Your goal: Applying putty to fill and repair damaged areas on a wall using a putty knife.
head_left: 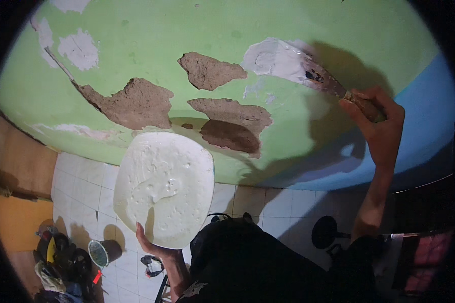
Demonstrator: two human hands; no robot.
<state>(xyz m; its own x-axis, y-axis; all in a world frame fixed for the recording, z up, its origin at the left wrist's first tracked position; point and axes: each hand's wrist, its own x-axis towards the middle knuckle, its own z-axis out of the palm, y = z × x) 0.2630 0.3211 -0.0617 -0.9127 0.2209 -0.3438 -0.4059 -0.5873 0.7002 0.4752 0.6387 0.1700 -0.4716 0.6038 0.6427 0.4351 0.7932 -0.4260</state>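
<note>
My right hand is closed round the handle of a putty knife, its blade flat on the green wall. Under the blade's edge lies a smooth white patch of putty. A squarish white plate rests on my left hand, thumb at its near rim and the other fingers hidden below. Creamy white putty covers most of the plate. Left of the white patch, brown bare plaster shows through the paint, with further bare areas lower down and to the left.
A blue painted section adjoins the green at right. Below is a white tiled floor with a bucket, a heap of mixed items at lower left and a dark round stool-like object. A dried white patch marks the upper left wall.
</note>
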